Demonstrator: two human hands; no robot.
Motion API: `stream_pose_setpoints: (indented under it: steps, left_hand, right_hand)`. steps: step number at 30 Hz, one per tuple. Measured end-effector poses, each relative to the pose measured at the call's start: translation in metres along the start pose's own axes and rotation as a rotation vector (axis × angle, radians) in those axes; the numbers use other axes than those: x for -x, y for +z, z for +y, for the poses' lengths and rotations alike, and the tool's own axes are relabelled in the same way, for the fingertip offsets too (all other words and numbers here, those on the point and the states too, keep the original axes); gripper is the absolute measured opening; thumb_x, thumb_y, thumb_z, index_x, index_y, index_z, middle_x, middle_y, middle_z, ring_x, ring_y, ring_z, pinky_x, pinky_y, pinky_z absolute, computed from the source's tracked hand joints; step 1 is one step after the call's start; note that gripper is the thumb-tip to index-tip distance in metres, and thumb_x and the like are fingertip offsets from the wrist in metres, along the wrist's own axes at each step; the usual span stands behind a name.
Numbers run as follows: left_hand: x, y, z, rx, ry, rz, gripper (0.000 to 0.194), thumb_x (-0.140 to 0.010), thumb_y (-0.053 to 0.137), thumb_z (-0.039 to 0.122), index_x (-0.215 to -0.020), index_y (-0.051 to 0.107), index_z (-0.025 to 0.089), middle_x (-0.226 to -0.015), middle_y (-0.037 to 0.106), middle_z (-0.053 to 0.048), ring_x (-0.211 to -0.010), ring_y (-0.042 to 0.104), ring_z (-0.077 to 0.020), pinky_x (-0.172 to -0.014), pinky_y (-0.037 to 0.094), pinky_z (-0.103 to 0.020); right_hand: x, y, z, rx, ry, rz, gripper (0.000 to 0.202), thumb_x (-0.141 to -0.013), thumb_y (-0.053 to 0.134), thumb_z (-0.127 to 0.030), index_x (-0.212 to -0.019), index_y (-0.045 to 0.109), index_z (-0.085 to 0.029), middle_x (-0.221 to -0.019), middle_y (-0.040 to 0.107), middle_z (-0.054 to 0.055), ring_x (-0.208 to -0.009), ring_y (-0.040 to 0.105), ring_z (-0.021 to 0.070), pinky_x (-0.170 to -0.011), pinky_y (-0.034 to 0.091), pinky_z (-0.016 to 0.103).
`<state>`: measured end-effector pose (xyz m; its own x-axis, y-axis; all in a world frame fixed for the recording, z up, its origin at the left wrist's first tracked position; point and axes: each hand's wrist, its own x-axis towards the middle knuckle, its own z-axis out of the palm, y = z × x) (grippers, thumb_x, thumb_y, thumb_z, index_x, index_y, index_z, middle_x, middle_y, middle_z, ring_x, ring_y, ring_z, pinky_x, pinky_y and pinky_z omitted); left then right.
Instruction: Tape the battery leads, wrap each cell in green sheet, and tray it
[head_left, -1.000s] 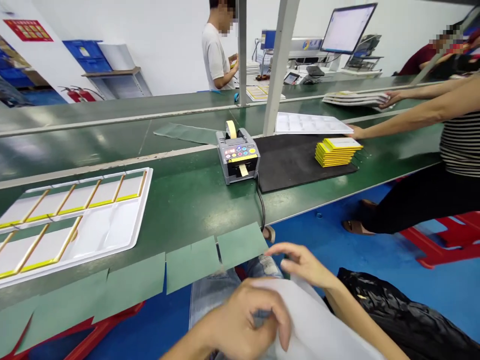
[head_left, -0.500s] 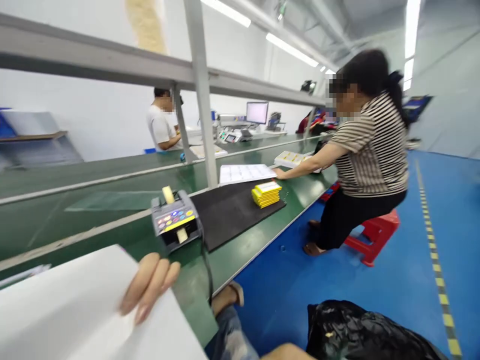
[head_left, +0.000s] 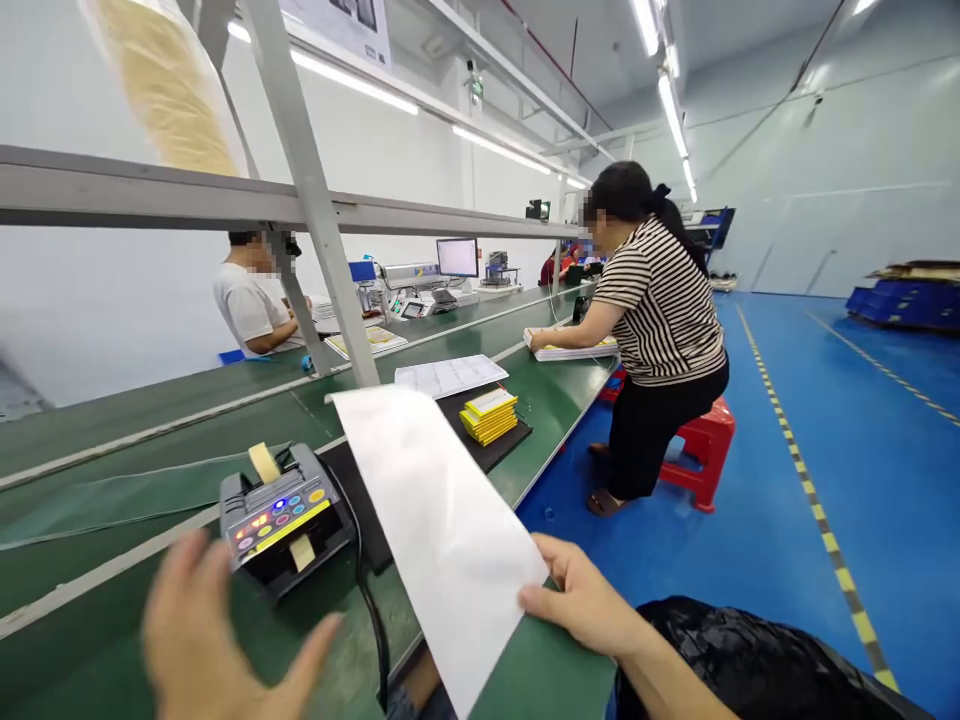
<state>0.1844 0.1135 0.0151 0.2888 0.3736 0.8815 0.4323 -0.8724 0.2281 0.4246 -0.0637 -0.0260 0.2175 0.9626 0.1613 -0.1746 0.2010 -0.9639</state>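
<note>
My right hand (head_left: 581, 597) pinches the lower right edge of a large white sheet (head_left: 442, 530) between thumb and fingers. The sheet slants up and away over the green bench, covering part of a black mat (head_left: 487, 455). My left hand (head_left: 225, 640) is blurred, fingers spread and holding nothing, in front of a grey tape dispenser (head_left: 289, 520). A short strip of tape (head_left: 302, 552) sticks out of the dispenser's front, and its buttons are lit. Past the sheet, a stack of yellow-edged pieces (head_left: 490, 415) sits on the mat beside a white printed sheet (head_left: 450, 376).
A co-worker in a striped top (head_left: 664, 310) leans over a white stack (head_left: 574, 343) farther along the bench, by a red stool (head_left: 701, 450). Another person in white (head_left: 255, 300) works across. A black plastic bag (head_left: 750, 650) lies at lower right; a metal post (head_left: 315, 190) rises from the bench.
The white sheet has swung from the lower left to the middle. My left hand now shows apart from it. The co-worker's arms have moved from the printed sheet to the white stack. My view has shifted.
</note>
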Motion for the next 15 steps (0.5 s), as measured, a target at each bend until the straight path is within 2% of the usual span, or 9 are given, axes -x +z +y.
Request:
stream_pose_setpoints:
  steps: [1, 2, 4, 5, 7, 9, 11, 15]
  left_hand:
    - [0.004, 0.004, 0.016, 0.012, 0.126, -0.104, 0.091, -0.073, 0.069, 0.023, -0.145, 0.015, 0.035, -0.156, 0.010, 0.001, -0.138, 0.017, -0.0365, -0.112, 0.016, -0.057]
    - [0.006, 0.010, 0.031, 0.030, 0.249, -0.229, 0.080, -0.078, 0.061, 0.017, -0.143, 0.021, 0.039, -0.156, 0.010, 0.005, -0.139, 0.015, -0.0345, -0.112, 0.014, -0.056]
    - [0.007, 0.022, 0.051, 0.063, 0.481, -0.449, 0.064, -0.082, 0.046, 0.006, -0.137, 0.037, 0.037, -0.149, 0.033, 0.004, -0.138, 0.025, -0.0270, -0.114, 0.008, -0.052]
    - [0.005, 0.027, 0.056, 0.070, 0.568, -0.502, 0.059, -0.084, 0.041, 0.003, -0.134, 0.043, 0.033, -0.142, 0.045, 0.002, -0.135, 0.031, -0.0242, -0.115, 0.008, -0.050]
    - [-0.003, 0.035, 0.057, 0.074, 0.658, -0.514, 0.049, -0.088, 0.037, 0.003, -0.130, 0.049, 0.023, -0.129, 0.059, -0.003, -0.129, 0.042, -0.0223, -0.114, 0.013, -0.048]
    - [-0.011, 0.039, 0.052, 0.069, 0.649, -0.447, 0.042, -0.090, 0.039, 0.006, -0.128, 0.051, 0.017, -0.126, 0.061, -0.007, -0.125, 0.047, -0.0238, -0.112, 0.022, -0.048]
    - [-0.017, 0.042, 0.047, 0.052, 0.613, -0.383, 0.042, -0.089, 0.040, 0.004, -0.128, 0.051, 0.014, -0.125, 0.062, -0.009, -0.122, 0.050, -0.0247, -0.109, 0.028, -0.048]
    - [-0.013, 0.050, 0.049, 0.082, 0.570, -0.364, 0.043, -0.088, 0.041, 0.001, -0.127, 0.052, 0.014, -0.122, 0.063, -0.010, -0.119, 0.054, -0.0247, -0.099, 0.042, -0.041]
  right_hand:
    - [-0.001, 0.000, -0.007, 0.085, 0.002, -0.004, 0.040, -0.076, 0.070, -0.034, -0.111, 0.062, -0.015, -0.100, 0.068, 0.007, -0.092, 0.063, 0.0191, -0.082, 0.048, 0.030]
    - [-0.001, 0.001, -0.013, 0.164, 0.008, -0.017, 0.035, -0.078, 0.069, -0.033, -0.108, 0.063, -0.016, -0.100, 0.068, 0.006, -0.092, 0.062, 0.0188, -0.081, 0.048, 0.029]
    - [-0.003, 0.002, -0.018, 0.245, 0.027, -0.043, 0.031, -0.079, 0.067, -0.033, -0.104, 0.064, -0.016, -0.099, 0.068, 0.006, -0.090, 0.062, 0.0179, -0.078, 0.049, 0.028]
    - [-0.003, 0.001, -0.018, 0.221, 0.043, -0.057, 0.031, -0.079, 0.067, -0.033, -0.105, 0.063, -0.016, -0.098, 0.068, 0.006, -0.089, 0.062, 0.0176, -0.077, 0.049, 0.028]
    - [-0.004, -0.005, -0.014, 0.061, 0.100, -0.083, 0.040, -0.076, 0.070, -0.033, -0.111, 0.059, -0.016, -0.095, 0.069, 0.006, -0.087, 0.064, 0.0177, -0.076, 0.051, 0.029]
    - [-0.001, -0.014, -0.003, -0.134, 0.168, -0.114, 0.052, -0.071, 0.075, -0.032, -0.115, 0.056, -0.015, -0.089, 0.070, 0.006, -0.081, 0.067, 0.0171, -0.071, 0.053, 0.028]
    - [0.004, -0.017, 0.012, -0.258, 0.205, -0.121, 0.056, -0.064, 0.080, -0.032, -0.112, 0.058, -0.012, -0.081, 0.070, 0.007, -0.069, 0.067, 0.0156, -0.061, 0.053, 0.024]
    - [0.016, 0.002, 0.044, -0.443, 0.202, 0.034, 0.048, -0.060, 0.082, -0.037, -0.093, 0.065, -0.006, -0.062, 0.065, 0.005, -0.050, 0.061, 0.0099, -0.042, 0.044, 0.014]
